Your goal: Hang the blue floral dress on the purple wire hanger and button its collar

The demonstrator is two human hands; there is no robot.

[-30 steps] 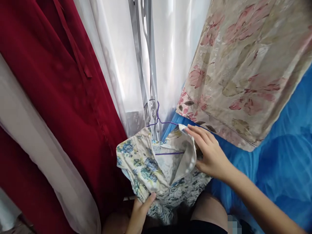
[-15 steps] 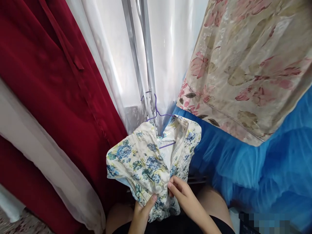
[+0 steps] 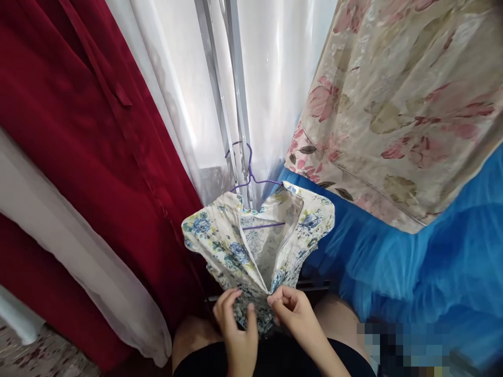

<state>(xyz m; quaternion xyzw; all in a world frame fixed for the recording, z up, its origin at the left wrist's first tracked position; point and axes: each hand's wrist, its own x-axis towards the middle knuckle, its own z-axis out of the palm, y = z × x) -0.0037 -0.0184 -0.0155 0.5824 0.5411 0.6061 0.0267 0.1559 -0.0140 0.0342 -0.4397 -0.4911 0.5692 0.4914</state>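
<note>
A white short-sleeved garment [image 3: 223,238] printed with blue flowers hangs on a purple wire hanger [image 3: 251,177]. Its front opening spreads into a V, with what looks like a zipper [image 3: 256,268] along the edges. At the bottom of that V, my right hand [image 3: 293,309] pinches the spot where the edges meet, so the zipper pull itself is hidden. My left hand [image 3: 238,324] is over the lower part of the garment, thumb and fingers apart, holding nothing. The garment's lower end is partly covered by my hands.
A metal stand [image 3: 223,78] holds the hanger before a white curtain [image 3: 271,68]. Red fabric [image 3: 98,173] and a pale sheer cloth [image 3: 78,251] hang at left. On the right are a beige floral cloth [image 3: 393,120] and ruffled blue tulle [image 3: 408,272]. My legs [image 3: 338,314] are close below.
My left hand has let go of the garment's side and opened. The front opening has spread into a wider V, and the garment lies straighter. My right hand still pinches at the bottom of the opening.
</note>
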